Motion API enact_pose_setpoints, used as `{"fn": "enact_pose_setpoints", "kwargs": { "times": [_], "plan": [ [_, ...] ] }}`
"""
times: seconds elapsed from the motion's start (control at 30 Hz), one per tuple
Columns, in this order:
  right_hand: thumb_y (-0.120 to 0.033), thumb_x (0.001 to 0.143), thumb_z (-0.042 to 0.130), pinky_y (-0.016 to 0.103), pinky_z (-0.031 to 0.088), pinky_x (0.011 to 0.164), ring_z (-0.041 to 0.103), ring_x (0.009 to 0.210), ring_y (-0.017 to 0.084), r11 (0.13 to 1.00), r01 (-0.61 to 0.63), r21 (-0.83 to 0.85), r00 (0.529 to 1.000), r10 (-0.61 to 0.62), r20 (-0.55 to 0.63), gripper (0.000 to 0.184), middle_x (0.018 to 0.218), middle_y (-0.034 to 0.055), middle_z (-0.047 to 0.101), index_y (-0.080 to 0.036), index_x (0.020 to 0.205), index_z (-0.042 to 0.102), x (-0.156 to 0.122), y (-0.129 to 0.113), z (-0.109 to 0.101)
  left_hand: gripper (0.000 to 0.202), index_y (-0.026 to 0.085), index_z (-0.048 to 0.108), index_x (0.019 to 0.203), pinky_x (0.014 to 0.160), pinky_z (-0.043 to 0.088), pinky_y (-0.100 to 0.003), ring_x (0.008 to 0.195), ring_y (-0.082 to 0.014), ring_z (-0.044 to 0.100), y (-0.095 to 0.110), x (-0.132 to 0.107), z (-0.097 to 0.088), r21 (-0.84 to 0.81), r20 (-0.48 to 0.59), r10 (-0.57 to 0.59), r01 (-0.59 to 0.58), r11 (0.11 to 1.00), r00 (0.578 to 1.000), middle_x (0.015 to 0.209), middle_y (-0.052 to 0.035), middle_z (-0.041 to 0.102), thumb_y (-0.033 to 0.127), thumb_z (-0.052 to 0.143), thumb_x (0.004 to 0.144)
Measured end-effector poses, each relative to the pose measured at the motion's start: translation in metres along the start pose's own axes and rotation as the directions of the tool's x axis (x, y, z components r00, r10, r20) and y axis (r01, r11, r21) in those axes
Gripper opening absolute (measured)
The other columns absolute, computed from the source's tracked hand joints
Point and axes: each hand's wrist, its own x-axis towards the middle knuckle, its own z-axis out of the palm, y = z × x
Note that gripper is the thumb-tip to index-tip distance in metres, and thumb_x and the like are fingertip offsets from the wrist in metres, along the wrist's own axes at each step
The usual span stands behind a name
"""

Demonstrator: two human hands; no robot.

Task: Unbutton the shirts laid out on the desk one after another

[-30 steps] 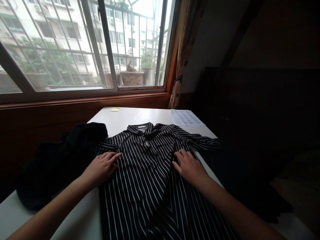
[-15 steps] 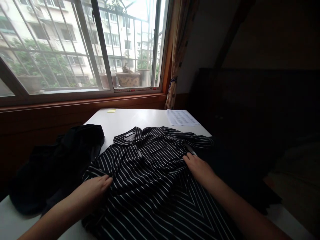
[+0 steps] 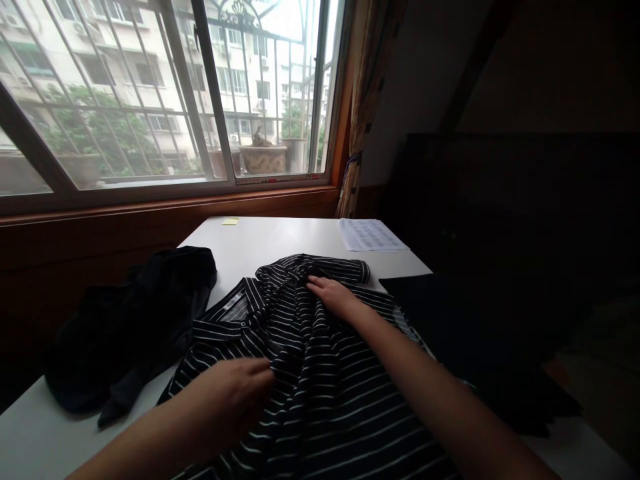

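Counter [image 3: 280, 240], white, smooth and rectangular, carries everything below the window. Across its near half lies the black shirt with thin white stripes [image 3: 325, 373], soft, rumpled, its collar turned leftward. A crumpled plain black cloth heap [image 3: 135, 320] sits just left. The right hand [image 3: 334, 297] rests flat on a bunched sleeve, grip spread. The left hand [image 3: 235, 393] pinches a striped fold. A printed paper sheet [image 3: 370, 235] lies beyond.

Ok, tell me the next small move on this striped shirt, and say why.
Probably draw the right hand toward the left hand, carrying the bunched sleeve across the striped shirt. The sleeve lies gathered near the collar, the right hand's fingers rest on that gather, and the left hand presses the shirt's front flat on the white table.
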Motion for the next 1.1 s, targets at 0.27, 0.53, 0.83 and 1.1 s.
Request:
{"fn": "enact_pose_setpoints", "kwargs": {
  "times": [0.27,0.53,0.83,1.1],
  "plan": [
    [-0.021,0.094,0.050,0.044,0.044,0.108,0.047,0.133,0.025,0.994,-0.075,0.078,0.992,0.083,-0.100,0.052,0.153,0.0082,0.042,-0.023,0.145,0.045,-0.039,-0.019,0.003,0.046,0.028,0.048,0.142,0.117,0.031,-0.049,0.144,-0.0289,0.033,-0.093,0.079,0.027,0.285,-0.181,0.100,-0.045,0.958,0.978,0.150,-0.0071,0.045,0.045,0.049,0.100],
    [-0.024,0.093,0.046,0.045,0.036,0.116,0.045,0.137,0.023,0.970,-0.150,0.192,0.977,0.176,-0.123,0.047,0.149,0.0059,0.048,-0.022,0.139,0.053,-0.107,0.037,0.017,0.057,0.036,0.030,0.153,0.117,0.022,-0.055,0.149,-0.0310,0.019,-0.143,0.042,0.033,0.327,-0.198,-0.131,0.192,0.925,0.971,0.162,-0.0018,0.022,0.058,0.036,0.100],
    [-0.015,0.087,0.046,0.045,0.036,0.117,0.048,0.134,0.023,0.958,-0.144,0.246,0.965,0.191,-0.179,0.046,0.143,0.0054,0.055,-0.021,0.131,0.059,-0.083,0.048,0.005,0.055,0.032,0.040,0.149,0.111,0.033,-0.055,0.144,-0.0371,0.031,-0.144,0.009,0.027,0.291,-0.204,-0.218,0.272,0.917,0.954,0.159,-0.0060,0.033,0.055,0.043,0.099],
    [-0.005,0.082,0.047,0.043,0.042,0.107,0.055,0.116,0.025,0.947,-0.195,0.256,0.912,0.271,-0.308,0.035,0.117,0.0102,0.063,-0.018,0.109,0.064,-0.044,-0.012,-0.030,0.023,0.024,0.065,0.117,0.091,0.049,-0.037,0.104,-0.0238,0.056,-0.080,0.061,-0.002,0.267,-0.242,0.113,-0.045,0.963,0.964,0.112,-0.0064,0.064,0.027,0.058,0.095]
  ]
}}
